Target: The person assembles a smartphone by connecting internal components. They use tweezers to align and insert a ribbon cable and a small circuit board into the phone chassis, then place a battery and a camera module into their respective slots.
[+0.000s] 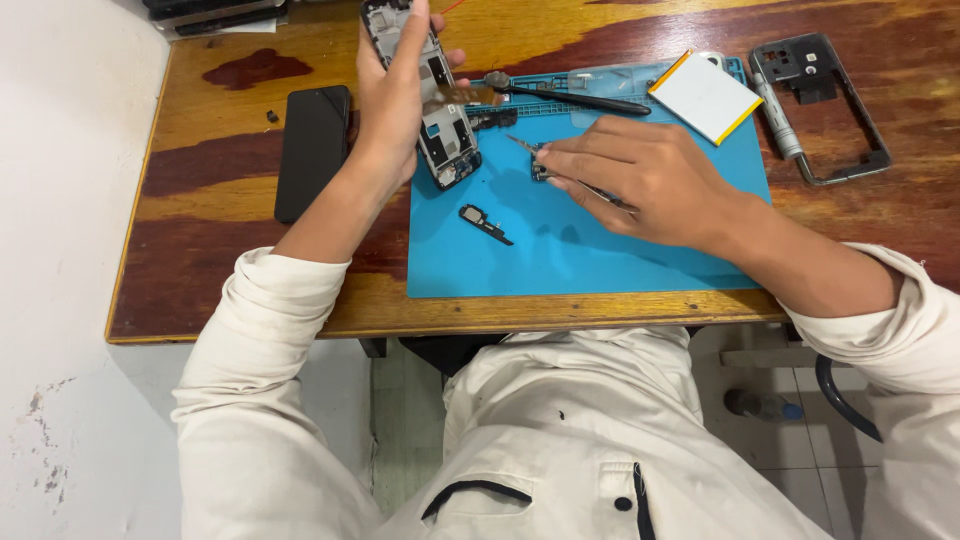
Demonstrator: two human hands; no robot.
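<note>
My left hand (395, 95) grips an opened phone body (445, 140), held tilted over the left edge of the blue mat (600, 250); its circuit boards show. My right hand (640, 175) rests on the mat and pinches metal tweezers (525, 145), whose tips point left toward a small dark part (540, 172) under my fingertips. A small black bracket (485, 223) lies loose on the mat below the phone body.
A wooden table (250, 290) carries a black phone (313, 150) face down at left, a white battery (706, 96) with a yellow edge, a black tool (570, 98), a grey screwdriver (780, 125) and a dark phone frame (825, 105) at right. A white wall lies at left.
</note>
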